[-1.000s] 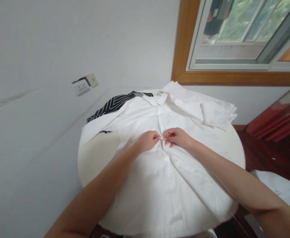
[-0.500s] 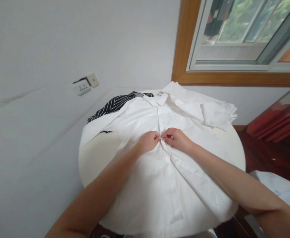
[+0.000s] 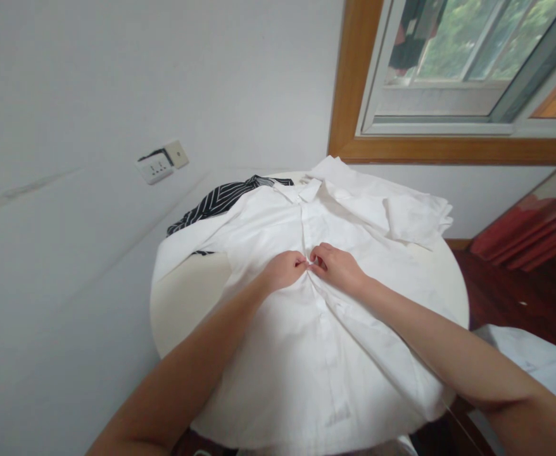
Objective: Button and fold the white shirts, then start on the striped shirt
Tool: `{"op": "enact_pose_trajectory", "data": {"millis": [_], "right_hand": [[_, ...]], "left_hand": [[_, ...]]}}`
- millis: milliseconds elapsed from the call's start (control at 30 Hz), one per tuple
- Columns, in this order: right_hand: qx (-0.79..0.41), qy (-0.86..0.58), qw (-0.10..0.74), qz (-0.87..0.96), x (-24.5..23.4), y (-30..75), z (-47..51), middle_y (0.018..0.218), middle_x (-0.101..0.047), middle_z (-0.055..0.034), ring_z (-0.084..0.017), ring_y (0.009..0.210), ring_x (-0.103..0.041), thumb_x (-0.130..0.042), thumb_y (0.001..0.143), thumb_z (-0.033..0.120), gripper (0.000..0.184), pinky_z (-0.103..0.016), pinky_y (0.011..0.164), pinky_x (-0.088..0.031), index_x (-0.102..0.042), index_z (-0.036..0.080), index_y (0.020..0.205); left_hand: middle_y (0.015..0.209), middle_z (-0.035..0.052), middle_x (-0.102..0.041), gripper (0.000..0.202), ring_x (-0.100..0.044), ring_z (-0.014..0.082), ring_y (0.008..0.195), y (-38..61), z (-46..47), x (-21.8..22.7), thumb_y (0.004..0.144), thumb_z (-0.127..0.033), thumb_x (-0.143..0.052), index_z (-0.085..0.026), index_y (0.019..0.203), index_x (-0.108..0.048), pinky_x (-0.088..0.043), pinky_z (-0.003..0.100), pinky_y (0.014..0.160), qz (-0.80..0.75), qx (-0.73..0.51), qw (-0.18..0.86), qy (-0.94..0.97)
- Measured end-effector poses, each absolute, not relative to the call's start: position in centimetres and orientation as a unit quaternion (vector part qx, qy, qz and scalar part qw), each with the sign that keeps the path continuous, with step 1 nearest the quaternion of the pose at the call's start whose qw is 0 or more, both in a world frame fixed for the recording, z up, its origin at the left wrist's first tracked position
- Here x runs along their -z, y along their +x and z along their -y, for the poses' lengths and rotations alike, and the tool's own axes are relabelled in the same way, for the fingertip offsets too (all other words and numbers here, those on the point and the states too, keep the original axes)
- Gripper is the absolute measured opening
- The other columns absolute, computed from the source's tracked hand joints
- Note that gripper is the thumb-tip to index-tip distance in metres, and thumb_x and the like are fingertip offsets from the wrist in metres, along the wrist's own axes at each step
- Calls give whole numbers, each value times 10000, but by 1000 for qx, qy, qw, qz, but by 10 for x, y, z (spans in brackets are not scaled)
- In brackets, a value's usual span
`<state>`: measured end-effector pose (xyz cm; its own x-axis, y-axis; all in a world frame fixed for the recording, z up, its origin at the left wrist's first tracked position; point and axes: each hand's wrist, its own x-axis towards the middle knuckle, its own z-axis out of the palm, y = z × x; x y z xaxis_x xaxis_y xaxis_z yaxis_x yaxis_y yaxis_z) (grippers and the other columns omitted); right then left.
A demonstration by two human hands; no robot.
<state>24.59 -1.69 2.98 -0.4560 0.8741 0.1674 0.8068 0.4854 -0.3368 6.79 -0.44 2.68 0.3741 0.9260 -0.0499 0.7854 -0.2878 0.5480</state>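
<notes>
A white long-sleeved shirt lies spread front side up, its collar away from me and its hem hanging over the near edge of a round table. My left hand is closed in a pinch on the front placket, about halfway down. Close against it, my right hand pinches the same placket from the other side. Above my hands the front edges meet; below them the opening spreads apart in a fold. Any button between the fingertips is too small and hidden to make out.
The round white table stands against a wall with a socket. Black striped cloth lies behind the shirt's left sleeve. A wood-framed window is at the back right, a red curtain beyond the table. White cloth sits lower right.
My right hand's fingers have shifted slightly and curled closer to the left fingertips at the placket. My left hand and the shirt stay nearly as they were.
</notes>
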Motion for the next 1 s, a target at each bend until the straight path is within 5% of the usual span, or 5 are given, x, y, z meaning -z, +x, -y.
{"op": "enact_pose_trajectory", "data": {"millis": [400, 733, 1000], "right_hand": [[-153, -459, 127, 866, -28, 253, 8, 934, -690, -67, -168, 869, -623, -387, 1010, 292, 291, -242, 734, -390, -639, 187, 910], [-93, -518, 120, 842, -23, 239, 13, 977, -705, -70, -179, 868, -634, -368, 1004, 325, 290, -257, 675, -364, -627, 207, 946], [-170, -525, 158, 819, -21, 240, 6, 760, -658, -22, -145, 687, -546, -404, 968, 324, 306, -247, 601, -305, -618, 199, 789]], "left_hand": [[722, 35, -681, 260, -589, 163, 678, 70, 6, -26, 900, -219, -456, -170, 751, -664, -399, 263, 631, -551, -142, 214, 794], [837, 40, -719, 220, -640, 172, 802, 69, 2, -22, 894, -228, -453, -177, 821, -655, -486, 272, 752, -537, -177, 260, 783], [964, 90, -685, 221, -638, 202, 947, 71, 11, -25, 938, -216, -415, -168, 889, -626, -481, 313, 873, -544, -133, 131, 818]]}}
